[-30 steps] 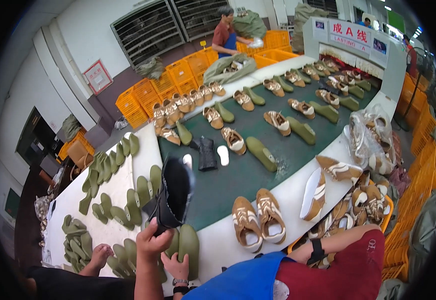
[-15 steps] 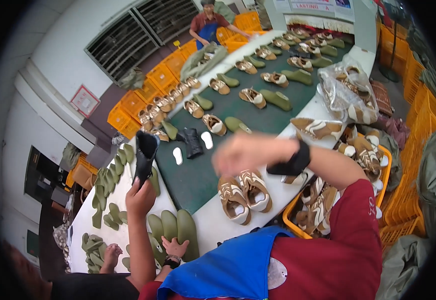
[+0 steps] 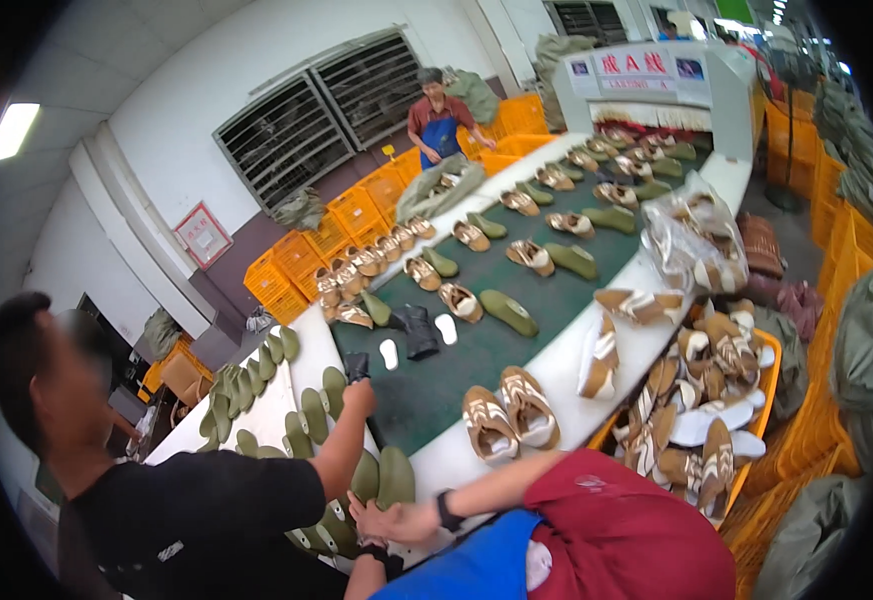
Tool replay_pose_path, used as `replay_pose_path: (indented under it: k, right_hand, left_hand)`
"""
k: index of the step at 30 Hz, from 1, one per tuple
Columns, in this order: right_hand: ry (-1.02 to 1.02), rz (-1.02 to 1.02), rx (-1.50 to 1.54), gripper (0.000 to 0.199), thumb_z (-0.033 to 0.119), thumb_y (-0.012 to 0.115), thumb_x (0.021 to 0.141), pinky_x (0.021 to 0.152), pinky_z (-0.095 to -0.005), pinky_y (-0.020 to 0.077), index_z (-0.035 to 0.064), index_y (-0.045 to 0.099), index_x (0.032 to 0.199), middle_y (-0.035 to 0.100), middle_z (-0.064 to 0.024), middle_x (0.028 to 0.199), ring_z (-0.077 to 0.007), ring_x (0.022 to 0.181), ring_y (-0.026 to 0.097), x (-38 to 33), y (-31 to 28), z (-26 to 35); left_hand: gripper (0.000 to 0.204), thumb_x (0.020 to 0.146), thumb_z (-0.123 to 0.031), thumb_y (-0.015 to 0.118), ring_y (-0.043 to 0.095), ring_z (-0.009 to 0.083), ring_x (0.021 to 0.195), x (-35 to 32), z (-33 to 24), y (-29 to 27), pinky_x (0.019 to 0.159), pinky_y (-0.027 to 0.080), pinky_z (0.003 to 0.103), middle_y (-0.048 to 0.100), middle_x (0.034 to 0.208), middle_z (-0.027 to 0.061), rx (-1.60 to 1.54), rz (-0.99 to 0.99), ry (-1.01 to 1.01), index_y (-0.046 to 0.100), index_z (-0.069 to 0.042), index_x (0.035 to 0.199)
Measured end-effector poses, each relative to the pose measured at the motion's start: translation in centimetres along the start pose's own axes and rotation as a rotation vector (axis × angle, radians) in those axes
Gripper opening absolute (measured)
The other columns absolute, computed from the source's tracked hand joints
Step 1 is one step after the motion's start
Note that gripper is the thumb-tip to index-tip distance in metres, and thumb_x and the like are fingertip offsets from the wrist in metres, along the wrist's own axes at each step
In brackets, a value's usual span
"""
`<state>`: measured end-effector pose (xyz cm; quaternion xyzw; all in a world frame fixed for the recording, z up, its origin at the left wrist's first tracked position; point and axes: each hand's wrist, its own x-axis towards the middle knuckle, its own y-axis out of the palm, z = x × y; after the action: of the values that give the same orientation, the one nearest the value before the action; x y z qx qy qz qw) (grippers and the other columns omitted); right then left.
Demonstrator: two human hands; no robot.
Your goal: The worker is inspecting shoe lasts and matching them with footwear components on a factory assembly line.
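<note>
My left hand is at the near edge of the table, fingers spread against several green shoe lasts. Coming in from the right, my right hand is blurred and meets or overlaps my left; its fingers are not distinct. A pair of brown and white sneakers stands on the white ledge, to the right of my hands. Beside me on the left, a person in a black shirt reaches over the lasts, with a small black piece in the hand.
A green conveyor belt carries sneakers, lasts, a black boot-like piece and white insoles. An orange crate of shoes stands at right, near a plastic bag of shoes. Another person stands across the belt.
My right hand has swung from above the sneakers down-left to my left hand. The co-worker has leaned in, and the black piece in that hand is lower and farther right. The view has shifted.
</note>
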<state>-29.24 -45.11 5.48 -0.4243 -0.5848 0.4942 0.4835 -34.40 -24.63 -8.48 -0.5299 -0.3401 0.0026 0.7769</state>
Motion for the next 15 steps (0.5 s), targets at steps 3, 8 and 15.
replay_pose_path:
  k: [3, 8, 15]
  right_hand:
    - [-0.090, 0.347, 0.746, 0.045, 0.027, 0.057, 0.084, 0.073, -0.0422, 0.0470, 0.0067, 0.052, 0.124, 0.065, -0.0183, 0.091, -0.0344, 0.082, 0.061, -6.9, 0.0, -1.0]
    - [0.334, -0.132, 0.667, 0.041, 0.025, 0.054, 0.086, 0.071, -0.0421, 0.0496, 0.0081, 0.053, 0.123, 0.067, -0.0124, 0.088, -0.0341, 0.078, 0.063, -8.6, -4.2, -4.0]
    - [0.598, -0.076, 0.666, 0.036, 0.023, 0.056, 0.085, 0.072, -0.0414, 0.0500, 0.0067, 0.058, 0.117, 0.067, -0.0143, 0.085, -0.0320, 0.079, 0.064, -15.3, -2.2, -0.1]
  left_hand:
    - [0.055, 0.067, -0.038, 0.072, 0.021, 0.0451, 0.129, -0.7, -1.4, -3.8, 0.106, 0.029, 0.047, 0.013, 0.148, 0.0216, -0.574, 0.369, -0.159, 0.062, 0.002, 0.103]
    - [0.054, 0.065, -0.036, 0.074, 0.024, 0.0449, 0.127, -0.7, -1.5, -4.2, 0.105, 0.030, 0.048, 0.016, 0.147, 0.0223, -0.605, 0.324, -0.163, 0.062, 0.004, 0.100]
    - [0.049, 0.066, -0.032, 0.073, 0.025, 0.0443, 0.127, -1.3, -2.1, -5.0, 0.105, 0.030, 0.047, 0.018, 0.148, 0.0199, -0.629, 0.295, -0.232, 0.063, 0.003, 0.100]
